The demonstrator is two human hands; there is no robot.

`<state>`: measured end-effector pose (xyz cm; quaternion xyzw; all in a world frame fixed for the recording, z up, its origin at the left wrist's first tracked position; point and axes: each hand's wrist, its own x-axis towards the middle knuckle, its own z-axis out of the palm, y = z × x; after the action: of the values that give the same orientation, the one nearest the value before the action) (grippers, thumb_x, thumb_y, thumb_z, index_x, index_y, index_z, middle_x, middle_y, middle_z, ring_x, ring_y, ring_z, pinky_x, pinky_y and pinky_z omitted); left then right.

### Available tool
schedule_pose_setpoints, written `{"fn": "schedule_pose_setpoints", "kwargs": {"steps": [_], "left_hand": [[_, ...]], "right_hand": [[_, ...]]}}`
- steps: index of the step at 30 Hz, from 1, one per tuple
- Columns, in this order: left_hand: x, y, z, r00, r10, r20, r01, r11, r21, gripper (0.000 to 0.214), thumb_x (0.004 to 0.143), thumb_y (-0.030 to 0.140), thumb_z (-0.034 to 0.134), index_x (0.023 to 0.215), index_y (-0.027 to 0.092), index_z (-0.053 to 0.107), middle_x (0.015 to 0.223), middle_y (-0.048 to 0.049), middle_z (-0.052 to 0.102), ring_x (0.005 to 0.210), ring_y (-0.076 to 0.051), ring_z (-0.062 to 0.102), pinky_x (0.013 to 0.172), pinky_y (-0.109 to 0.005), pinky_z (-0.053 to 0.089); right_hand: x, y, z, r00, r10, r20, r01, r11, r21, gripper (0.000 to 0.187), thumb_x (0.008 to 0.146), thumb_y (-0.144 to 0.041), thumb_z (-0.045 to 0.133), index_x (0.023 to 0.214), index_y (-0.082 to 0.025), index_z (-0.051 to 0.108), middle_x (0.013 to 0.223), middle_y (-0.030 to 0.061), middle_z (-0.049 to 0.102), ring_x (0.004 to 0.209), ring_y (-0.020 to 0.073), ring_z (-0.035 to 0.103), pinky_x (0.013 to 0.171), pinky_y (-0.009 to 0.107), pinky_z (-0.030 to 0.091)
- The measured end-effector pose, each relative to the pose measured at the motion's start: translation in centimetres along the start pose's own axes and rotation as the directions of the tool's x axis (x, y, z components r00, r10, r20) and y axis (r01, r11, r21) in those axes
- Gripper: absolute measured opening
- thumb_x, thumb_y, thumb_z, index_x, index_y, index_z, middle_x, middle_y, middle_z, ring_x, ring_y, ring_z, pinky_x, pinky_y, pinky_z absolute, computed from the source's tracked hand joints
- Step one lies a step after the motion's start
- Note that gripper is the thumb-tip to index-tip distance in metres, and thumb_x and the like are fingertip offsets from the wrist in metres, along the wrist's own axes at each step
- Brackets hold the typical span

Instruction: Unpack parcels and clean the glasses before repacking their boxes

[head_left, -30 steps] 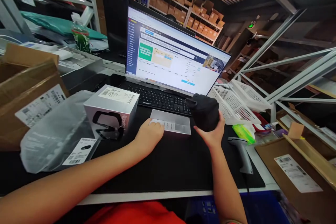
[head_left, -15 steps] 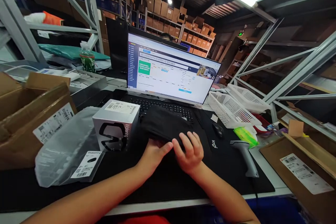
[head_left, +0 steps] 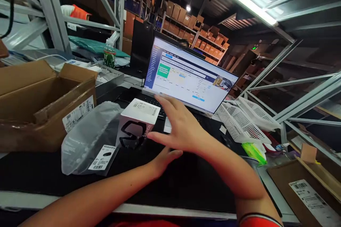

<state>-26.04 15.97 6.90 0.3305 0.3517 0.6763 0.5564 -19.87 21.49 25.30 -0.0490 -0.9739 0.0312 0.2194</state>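
Note:
My right hand (head_left: 177,124) is raised over the desk with fingers stretched out towards the white product box (head_left: 138,122), nearly touching its right side. My left hand (head_left: 163,159) lies low on the black desk mat (head_left: 186,181), mostly hidden beneath the right hand; only a thumb and part of the palm show. The white box stands upright with a black headset picture on its front and a label on top. Behind the hands are the keyboard (head_left: 144,101) and the lit monitor (head_left: 190,74). The black pouch is hidden behind my right hand.
A grey plastic bag (head_left: 87,140) with a barcode label lies left of the box. An open cardboard carton (head_left: 45,103) stands at far left. White perforated baskets (head_left: 239,117) and a green packet (head_left: 254,150) sit right. Another carton (head_left: 306,188) is at lower right. Metal shelving surrounds the desk.
My right hand has lifted off the black pouch and swung left towards the white box. The view has turned left, so the box and monitor sit further right.

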Motion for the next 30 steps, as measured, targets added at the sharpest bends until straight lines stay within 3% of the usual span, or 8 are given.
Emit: {"fn": "schedule_pose_setpoints", "kwargs": {"steps": [2,5,9,13,17,24,28,30], "left_hand": [[-0.6,0.0,0.0,0.997,-0.043,0.069,0.045,0.999,-0.021,0.084,0.072,0.057,0.09,0.145,0.022,0.068,0.145,-0.0137,0.073,0.149,-0.045,0.057,0.129,-0.062,0.041],[-1.4,-0.1,0.0,0.982,-0.099,0.163,0.105,0.994,-0.029,0.102,0.067,0.062,0.091,0.154,0.021,0.059,0.151,-0.0157,0.069,0.146,-0.046,0.058,0.127,-0.063,0.044],[-1.7,-0.5,0.1,0.962,-0.169,0.212,0.184,0.982,-0.051,0.106,0.065,0.066,0.088,0.154,0.019,0.054,0.148,-0.0162,0.07,0.142,-0.045,0.061,0.122,-0.062,0.048],[-1.4,-0.7,0.1,0.954,-0.231,0.189,0.253,0.962,-0.099,0.096,0.071,0.066,0.079,0.15,0.018,0.053,0.144,-0.0184,0.07,0.138,-0.044,0.064,0.119,-0.064,0.049],[-1.4,-0.7,0.1,0.955,-0.235,0.183,0.261,0.956,-0.132,0.09,0.072,0.062,0.079,0.148,0.019,0.054,0.148,-0.0179,0.068,0.14,-0.043,0.062,0.121,-0.063,0.048],[-1.3,-0.5,0.0,0.962,-0.215,0.166,0.234,0.966,-0.107,0.095,0.072,0.061,0.08,0.153,0.02,0.051,0.153,-0.0175,0.065,0.145,-0.042,0.058,0.124,-0.061,0.045],[-1.2,-0.4,-0.1,0.967,-0.209,0.148,0.222,0.972,-0.075,0.095,0.073,0.063,0.079,0.153,0.021,0.05,0.158,-0.0167,0.062,0.149,-0.041,0.055,0.128,-0.058,0.041],[-1.3,-0.4,-0.1,0.965,-0.214,0.149,0.226,0.972,-0.065,0.095,0.072,0.064,0.079,0.152,0.02,0.051,0.157,-0.0172,0.062,0.148,-0.041,0.055,0.128,-0.058,0.042]], "right_hand": [[5.3,0.3,2.0,0.976,0.055,0.209,-0.048,0.998,-0.036,0.112,0.087,-0.051,0.09,0.173,-0.011,0.031,0.17,0.0278,0.046,0.159,0.0426,0.045,0.127,0.062,0.046],[10.8,1.4,4.3,0.885,0.118,0.45,-0.109,0.993,-0.046,0.125,0.078,-0.041,0.096,0.175,-0.009,0.024,0.158,0.0288,0.058,0.145,0.0439,0.06,0.116,0.057,0.055],[13.8,4.0,3.2,0.843,-0.062,0.535,0.061,0.998,0.021,0.124,0.064,-0.017,0.098,0.171,-0.012,0.035,0.153,0.0232,0.063,0.139,0.0404,0.065,0.113,0.048,0.059],[14.2,5.4,1.6,0.783,-0.244,0.572,0.267,0.963,0.045,0.109,0.065,0.013,0.076,0.165,-0.018,0.045,0.154,0.0174,0.06,0.139,0.0339,0.065,0.112,0.046,0.059],[13.4,4.7,2.7,0.738,-0.228,0.635,0.325,0.945,-0.039,0.091,0.071,0.022,0.06,0.154,-0.016,0.055,0.152,0.0163,0.061,0.138,0.0314,0.066,0.106,0.044,0.063],[12.0,5.1,4.5,0.773,-0.334,0.539,0.505,0.839,-0.203,0.051,0.105,0.004,0.044,0.15,-0.017,0.057,0.155,0.0154,0.063,0.142,0.029,0.061,0.117,0.05,0.058],[10.7,5.4,4.0,0.794,-0.321,0.516,0.53,0.781,-0.33,0.051,0.106,0.004,0.04,0.149,-0.016,0.057,0.155,0.0137,0.065,0.135,0.0299,0.064,0.13,0.065,0.042],[10.1,5.5,3.8,0.813,-0.316,0.49,0.52,0.773,-0.364,0.055,0.103,0.007,0.041,0.151,-0.016,0.057,0.155,0.0147,0.064,0.134,0.0291,0.063,0.133,0.067,0.038]]}}
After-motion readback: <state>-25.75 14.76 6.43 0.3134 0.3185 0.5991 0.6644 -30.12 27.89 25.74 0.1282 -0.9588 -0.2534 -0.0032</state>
